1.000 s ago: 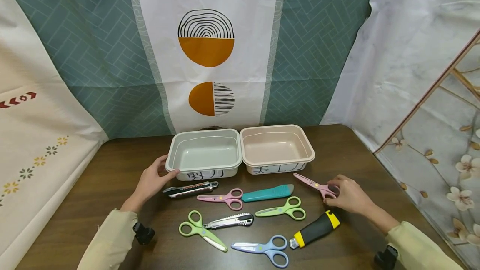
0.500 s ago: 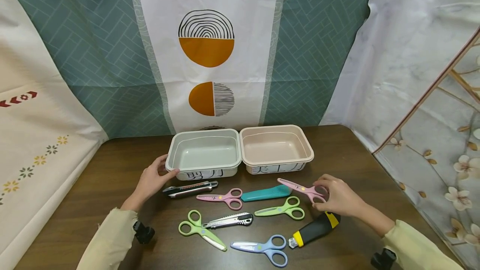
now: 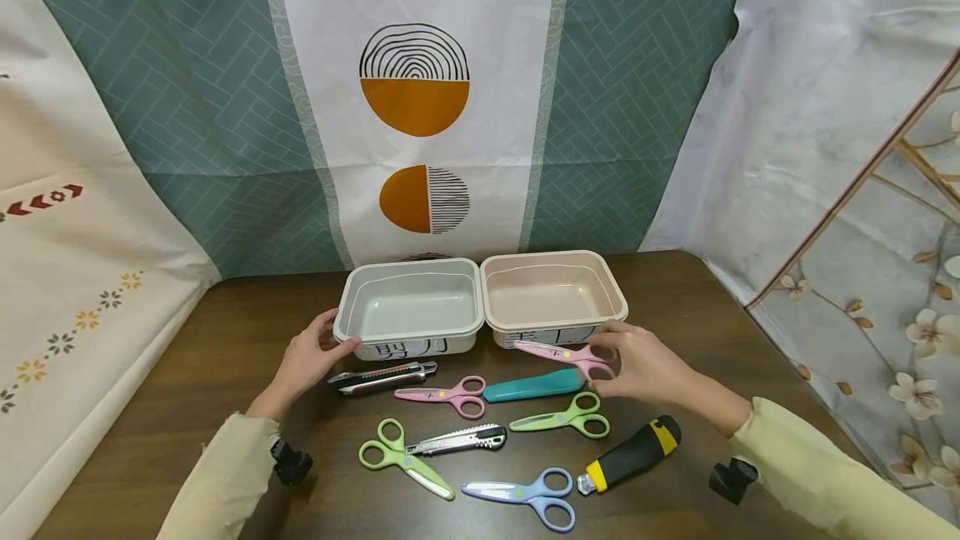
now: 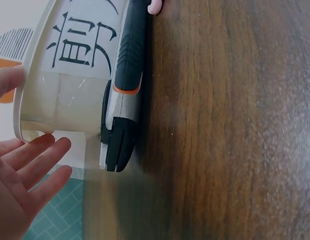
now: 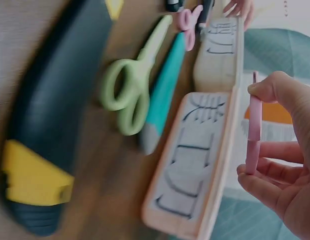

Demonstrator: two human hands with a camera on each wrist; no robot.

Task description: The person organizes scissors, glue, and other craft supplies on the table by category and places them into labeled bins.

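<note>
While the right hand (image 3: 637, 365) pinches pink scissors (image 3: 566, 354) and the left hand (image 3: 306, 362) grips the green bin (image 3: 412, 280), eight other cutting tools (image 3: 532, 386) lie on the table (image 3: 172, 390), none yet loaded.

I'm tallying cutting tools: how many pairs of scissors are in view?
5: pink scissors in the right hand; other pink scissors left of the teal cutter; light-green scissors in front of that cutter; light-green, white-edged scissors further left; pale-blue scissors nearest the camera.
</note>
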